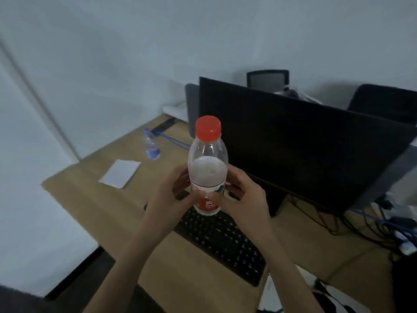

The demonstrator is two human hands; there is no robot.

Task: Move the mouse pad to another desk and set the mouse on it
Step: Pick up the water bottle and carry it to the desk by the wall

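Head view: part-filled water bottle (207, 168) in both hands

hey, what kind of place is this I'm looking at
Most likely an office workstation: a dark monitor and black keyboard sit on a wooden desk, with office chairs behind it.

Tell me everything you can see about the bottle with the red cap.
The bottle is clear plastic with a red screw cap closed on top and a white and orange label around its lower half. It is held upright in the air above the black keyboard, the left hand and right hand gripping its lower body from either side. It looks partly filled.
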